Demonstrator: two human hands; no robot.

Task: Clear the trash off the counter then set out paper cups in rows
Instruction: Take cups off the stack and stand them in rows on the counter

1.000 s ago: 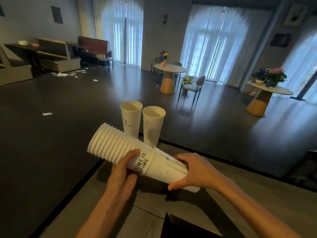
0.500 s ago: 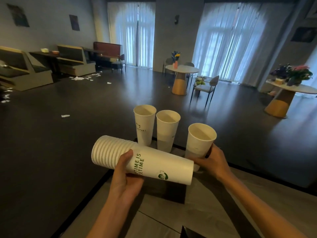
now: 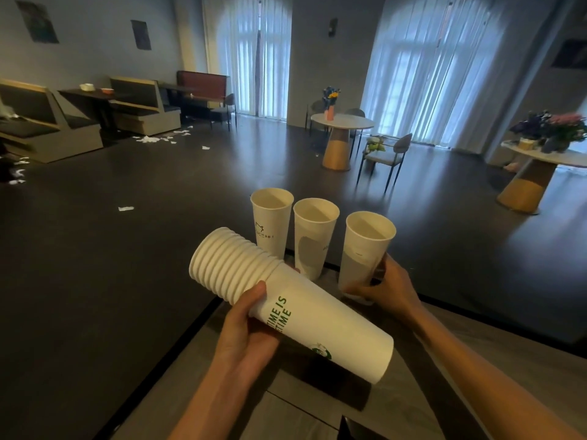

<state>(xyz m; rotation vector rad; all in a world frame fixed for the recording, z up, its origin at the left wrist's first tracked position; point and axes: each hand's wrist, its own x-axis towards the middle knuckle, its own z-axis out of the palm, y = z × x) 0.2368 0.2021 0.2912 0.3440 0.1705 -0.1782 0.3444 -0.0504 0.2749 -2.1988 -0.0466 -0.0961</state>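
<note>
My left hand point(image 3: 246, 331) grips a stack of white paper cups point(image 3: 286, 300) lying sideways, rims pointing left, green lettering on the outer cup. Two single white cups stand upright at the counter's far edge: the left cup point(image 3: 270, 223) and the middle cup point(image 3: 313, 236). A third cup point(image 3: 365, 249) stands upright to their right, and my right hand point(image 3: 387, 287) is wrapped around its lower part. The three cups form a row along the grey counter point(image 3: 476, 344).
A dark object point(image 3: 359, 428) sits at the counter's near edge. Beyond the counter lies a dark floor with paper scraps point(image 3: 125, 208), booth seats point(image 3: 136, 106) at left, round tables point(image 3: 341, 122) with flowers and a chair point(image 3: 390, 157).
My right hand pulled one cup off the stack and brought it upright beside the two standing cups. The view shifted slightly left and down.
</note>
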